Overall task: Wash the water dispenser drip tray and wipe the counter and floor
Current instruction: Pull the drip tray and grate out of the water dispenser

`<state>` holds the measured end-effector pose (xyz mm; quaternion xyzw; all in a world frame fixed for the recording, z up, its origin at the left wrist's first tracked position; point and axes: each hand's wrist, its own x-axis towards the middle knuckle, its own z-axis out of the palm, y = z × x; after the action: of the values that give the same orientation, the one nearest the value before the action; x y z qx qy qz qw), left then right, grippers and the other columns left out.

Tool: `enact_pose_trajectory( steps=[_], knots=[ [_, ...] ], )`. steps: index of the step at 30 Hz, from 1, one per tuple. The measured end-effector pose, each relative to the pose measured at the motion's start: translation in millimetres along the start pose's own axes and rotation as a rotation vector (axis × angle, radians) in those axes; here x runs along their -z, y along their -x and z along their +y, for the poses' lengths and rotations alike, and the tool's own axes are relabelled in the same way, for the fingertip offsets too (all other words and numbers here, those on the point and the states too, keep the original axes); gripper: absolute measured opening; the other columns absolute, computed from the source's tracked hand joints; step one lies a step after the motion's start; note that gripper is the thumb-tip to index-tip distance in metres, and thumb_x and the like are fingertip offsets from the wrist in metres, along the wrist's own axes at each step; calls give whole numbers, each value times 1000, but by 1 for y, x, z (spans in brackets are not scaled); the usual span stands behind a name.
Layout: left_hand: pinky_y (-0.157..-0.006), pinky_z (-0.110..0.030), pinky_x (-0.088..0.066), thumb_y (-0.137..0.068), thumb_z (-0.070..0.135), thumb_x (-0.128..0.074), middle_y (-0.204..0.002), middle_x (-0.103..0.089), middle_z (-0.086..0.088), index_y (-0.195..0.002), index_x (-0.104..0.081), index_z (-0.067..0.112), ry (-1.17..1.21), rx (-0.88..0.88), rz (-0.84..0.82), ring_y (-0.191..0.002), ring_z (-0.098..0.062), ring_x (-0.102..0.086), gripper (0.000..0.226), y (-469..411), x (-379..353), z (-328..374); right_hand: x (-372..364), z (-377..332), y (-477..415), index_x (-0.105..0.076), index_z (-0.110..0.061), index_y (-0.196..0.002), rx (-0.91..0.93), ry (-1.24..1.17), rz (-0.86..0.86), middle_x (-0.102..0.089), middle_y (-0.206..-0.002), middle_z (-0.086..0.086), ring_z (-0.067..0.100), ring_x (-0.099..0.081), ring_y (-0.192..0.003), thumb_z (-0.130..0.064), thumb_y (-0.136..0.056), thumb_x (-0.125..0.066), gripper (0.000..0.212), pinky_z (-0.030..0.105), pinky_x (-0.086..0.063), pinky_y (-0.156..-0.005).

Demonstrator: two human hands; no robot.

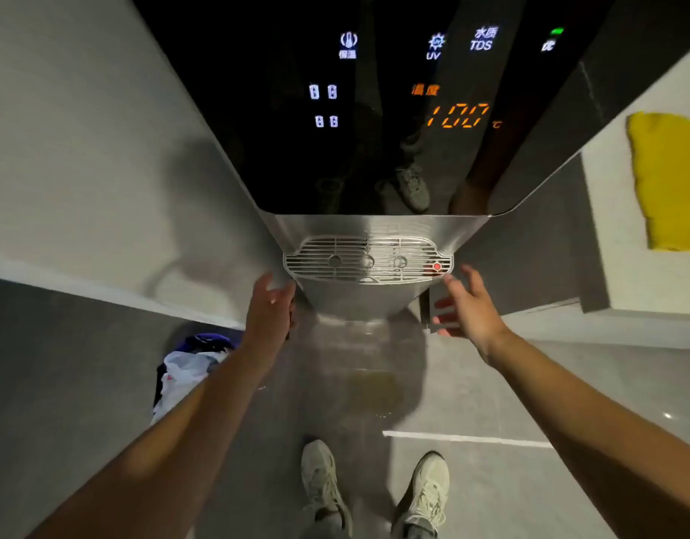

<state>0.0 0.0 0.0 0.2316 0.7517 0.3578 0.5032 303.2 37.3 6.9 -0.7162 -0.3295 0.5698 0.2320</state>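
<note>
A tall water dispenser (374,110) with a black glass panel reads 100 °C in orange. Below the panel sits its drip tray (368,260), a silver slotted grille with a small red float at the right end. My left hand (271,309) touches the tray's left corner, fingers curled around the edge. My right hand (465,305) hovers just off the tray's right corner, fingers spread, holding nothing. On the grey tile floor (471,383) under the dispenser lies a yellowish puddle (372,390).
A yellow cloth (670,180) lies on the white counter (615,266) to the right. A bin lined with a white plastic bag (187,367) stands on the floor at the left, by the grey wall. My two pale sneakers (374,488) stand just short of the puddle.
</note>
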Motion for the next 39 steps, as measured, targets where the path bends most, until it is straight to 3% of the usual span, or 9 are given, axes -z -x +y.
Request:
enact_pose_trajectory(
  steps=[3,6,9,13,22,27,30,33,39],
  knots=[
    [-94,-52,-59,-107,39,-51,-121,-59,-1,-157,-36,22,-86,-56,32,-103,-19,-62,55,-29,-10,5,-15,-2,-30,-36,-44,-143,-36,6,-22,-69,-99,18,30,-70,-75,-66,-99,-43,50,47,-63,-70],
    [-90,-52,-61,-109,39,-40,-130,-60,-9,-138,-54,22,-64,-76,-12,-105,-20,-61,37,-43,-19,9,-25,-1,-46,-45,-40,-127,-89,-9,-36,-69,-100,16,28,-69,-74,-71,-98,-38,43,48,-64,-70],
    [-95,-60,-57,-110,33,-37,-119,-64,-18,-119,-62,15,-122,-109,-7,-101,-27,-63,32,-47,-20,5,-24,2,-49,-46,-40,-125,-86,-9,-45,-70,-109,18,32,-72,-84,-69,-100,-34,40,41,-63,-64],
    [-101,-61,-52,-110,28,-38,-118,-65,-20,-120,-64,9,-179,-138,18,-114,-38,-60,34,-47,-20,5,-25,5,-46,-45,-38,-131,-60,-1,-36,-65,-120,13,36,-70,-106,-64,-103,-32,41,39,-64,-60],
    [-95,-51,-58,-110,20,-42,-96,-70,3,-94,-66,34,25,-48,8,-95,-19,-66,31,-21,-13,-15,-27,30,-28,-47,-34,-125,-68,-91,-64,-65,-111,9,24,-65,-85,-59,-105,-31,35,29,-58,-57],
    [-82,-36,-63,-110,21,-46,-109,-73,-4,-131,-67,16,66,-37,-23,-100,-18,-71,29,20,6,-15,-16,37,22,-48,-32,-115,-89,-108,-96,-66,-110,9,23,-64,-83,-56,-105,-32,30,27,-57,-56],
    [-67,-23,-63,-108,18,-51,-92,-77,11,-111,-73,31,137,-24,3,-90,-10,-72,25,59,24,-11,-7,41,71,-51,-28,-118,-90,-153,-82,-66,-104,6,23,-65,-82,-54,-106,-35,32,27,-56,-57],
    [-73,-27,-61,-106,18,-53,-86,-79,15,-92,-77,42,147,-15,-15,-89,-12,-73,36,105,40,1,6,41,126,-52,-28,-121,-77,-192,-77,-66,-102,4,22,-65,-82,-51,-108,-37,31,26,-56,-59],
    [-79,-32,-59,-91,38,-57,-98,-80,16,-96,-77,54,103,-92,-129,-92,-5,-76,26,203,62,31,51,42,240,-55,-25,-121,-41,-279,-35,-68,-97,7,23,-63,-79,-47,-108,-41,29,31,-57,-62]
  ],
)
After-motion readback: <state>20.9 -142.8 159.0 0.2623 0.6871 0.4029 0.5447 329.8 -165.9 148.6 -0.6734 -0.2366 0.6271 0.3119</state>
